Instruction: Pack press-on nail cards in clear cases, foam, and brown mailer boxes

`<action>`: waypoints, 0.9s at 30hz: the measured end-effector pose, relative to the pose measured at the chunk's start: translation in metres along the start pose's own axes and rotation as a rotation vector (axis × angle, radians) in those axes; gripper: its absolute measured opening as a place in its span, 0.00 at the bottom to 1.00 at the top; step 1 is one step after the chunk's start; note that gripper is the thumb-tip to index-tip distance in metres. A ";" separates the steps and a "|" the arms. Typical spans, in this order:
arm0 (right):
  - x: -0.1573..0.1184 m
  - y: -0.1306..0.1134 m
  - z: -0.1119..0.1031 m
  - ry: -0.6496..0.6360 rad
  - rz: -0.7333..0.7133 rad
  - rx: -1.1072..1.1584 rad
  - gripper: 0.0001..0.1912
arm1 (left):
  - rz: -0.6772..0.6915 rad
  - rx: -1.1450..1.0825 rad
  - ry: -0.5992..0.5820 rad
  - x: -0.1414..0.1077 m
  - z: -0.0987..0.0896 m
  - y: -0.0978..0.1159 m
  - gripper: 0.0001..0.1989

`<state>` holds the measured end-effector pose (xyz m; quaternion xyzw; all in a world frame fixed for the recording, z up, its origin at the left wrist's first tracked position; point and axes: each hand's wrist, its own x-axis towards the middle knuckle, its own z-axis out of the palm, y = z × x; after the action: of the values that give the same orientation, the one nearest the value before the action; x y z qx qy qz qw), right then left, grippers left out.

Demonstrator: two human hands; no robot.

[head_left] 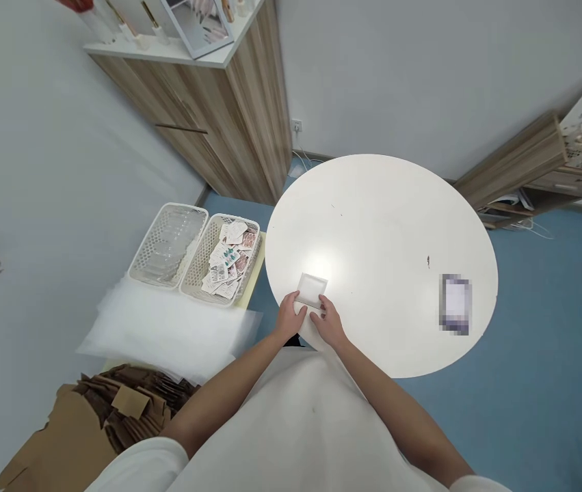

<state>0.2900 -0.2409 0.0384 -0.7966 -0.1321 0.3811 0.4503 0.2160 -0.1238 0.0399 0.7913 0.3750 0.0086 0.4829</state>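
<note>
A small flat translucent box (312, 290), pale and rectangular with a raised rim, is at the near left edge of the round white table (383, 225). My left hand (289, 318) grips its near left corner, fingers along the side and thumb toward the near edge. At the near right corner, the curled fingers of my right hand (329, 322) hold the same box, the thumb pointing inward. Whether the box rests on the tabletop or is slightly raised, I cannot tell.
Left of the table, one white basket (195, 279) holds printed cards; another basket (139, 263) holds clear plastic pieces. White foam sheets (167, 324) and brown cardboard (72, 437) lie nearer. A blurred-out object (455, 304) sits at the table's right. A wooden cabinet (254, 102) stands behind.
</note>
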 end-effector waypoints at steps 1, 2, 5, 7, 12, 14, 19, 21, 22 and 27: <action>0.005 -0.006 0.004 -0.003 0.004 -0.002 0.32 | 0.006 0.001 0.010 0.005 -0.005 -0.003 0.22; 0.010 -0.012 0.009 -0.006 0.005 -0.007 0.32 | 0.015 0.002 0.024 0.010 -0.010 -0.006 0.22; 0.027 -0.032 0.021 -0.011 0.001 -0.031 0.33 | 0.044 -0.007 0.066 0.029 -0.027 -0.013 0.22; 0.040 -0.046 0.028 -0.018 0.001 -0.039 0.33 | 0.061 -0.012 0.082 0.043 -0.038 -0.016 0.22; 0.071 -0.075 0.042 -0.066 -0.008 -0.044 0.35 | 0.122 0.009 0.117 0.077 -0.063 -0.020 0.21; 0.083 -0.083 0.046 -0.077 -0.029 -0.052 0.36 | 0.116 0.022 0.135 0.089 -0.069 -0.020 0.21; 0.101 -0.094 0.051 -0.086 -0.044 -0.051 0.37 | 0.097 0.020 0.156 0.107 -0.076 -0.021 0.22; 0.102 -0.094 0.049 -0.101 -0.049 -0.028 0.38 | 0.087 0.014 0.160 0.105 -0.075 -0.021 0.23; 0.100 -0.093 0.048 -0.108 -0.051 -0.012 0.38 | 0.074 0.013 0.164 0.102 -0.074 -0.021 0.23; 0.077 -0.076 0.031 -0.102 -0.021 0.038 0.36 | 0.011 0.013 0.162 0.056 -0.063 -0.021 0.25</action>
<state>0.3295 -0.1373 0.0537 -0.7661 -0.1558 0.4188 0.4619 0.2197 -0.0368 0.0377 0.7932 0.4086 0.0730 0.4456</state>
